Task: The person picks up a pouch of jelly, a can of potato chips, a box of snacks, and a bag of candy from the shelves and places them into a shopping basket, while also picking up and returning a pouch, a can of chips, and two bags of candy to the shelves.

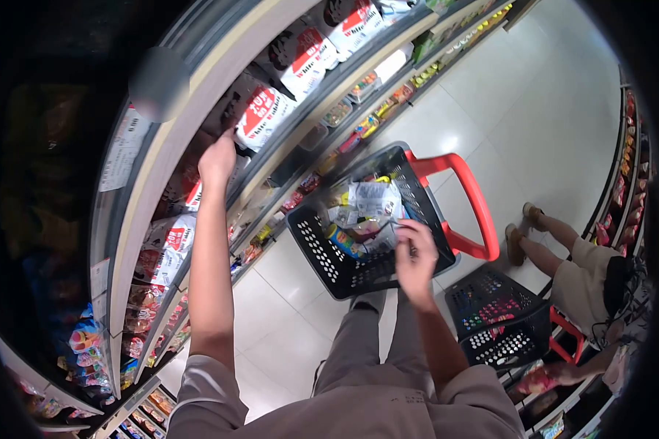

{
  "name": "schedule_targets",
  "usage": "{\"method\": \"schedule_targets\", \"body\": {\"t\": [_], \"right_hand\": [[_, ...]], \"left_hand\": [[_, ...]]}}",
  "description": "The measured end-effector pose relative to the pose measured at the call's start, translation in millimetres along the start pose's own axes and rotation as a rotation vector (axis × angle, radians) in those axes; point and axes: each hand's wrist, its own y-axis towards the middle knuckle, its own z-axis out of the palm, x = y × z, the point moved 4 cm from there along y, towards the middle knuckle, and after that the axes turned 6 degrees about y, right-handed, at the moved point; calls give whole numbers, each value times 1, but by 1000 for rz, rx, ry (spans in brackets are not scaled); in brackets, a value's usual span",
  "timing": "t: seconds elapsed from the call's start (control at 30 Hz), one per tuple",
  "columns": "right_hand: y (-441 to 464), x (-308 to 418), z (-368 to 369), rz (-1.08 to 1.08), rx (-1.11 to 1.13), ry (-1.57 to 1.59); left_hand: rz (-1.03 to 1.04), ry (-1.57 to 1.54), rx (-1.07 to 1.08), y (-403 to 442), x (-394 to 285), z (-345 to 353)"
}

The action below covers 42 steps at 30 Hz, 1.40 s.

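White packet (262, 113), "White Rabbit"; left hand (217, 161) alongside

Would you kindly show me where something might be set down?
Bare floor lies beyond the red handle, between both shelf rows, and left of the grey trousers. White Rabbit bags crowd the left row; packets crowd the central black basket.

You stand in an aisle floored with pale, glossy square tiles (490, 88), their thin joints visible. Light reflects off them in a bright patch (452, 137). Tiered shelving (214, 77) with pale edges runs along your left, a white label (123, 150) on its front; more stocked shelving (622, 124) lines your right.
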Motion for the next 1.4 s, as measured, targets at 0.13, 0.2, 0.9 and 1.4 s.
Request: {"method": "schedule_targets", "body": {"t": [0.13,0.2,0.9,1.4], "right_hand": [[16,38,-103,-376,-202,-589],[51,42,-123,-347,-125,-708],[82,-8,-128,167,-8,-683],[83,3,-123,49,40,-962]], "left_hand": [[52,-158,-463,-31,1,23],[519,-255,-836,-83,-21,35],[691,300,1024,-219,141,609],[440,6,875,-260,115,411]]}}
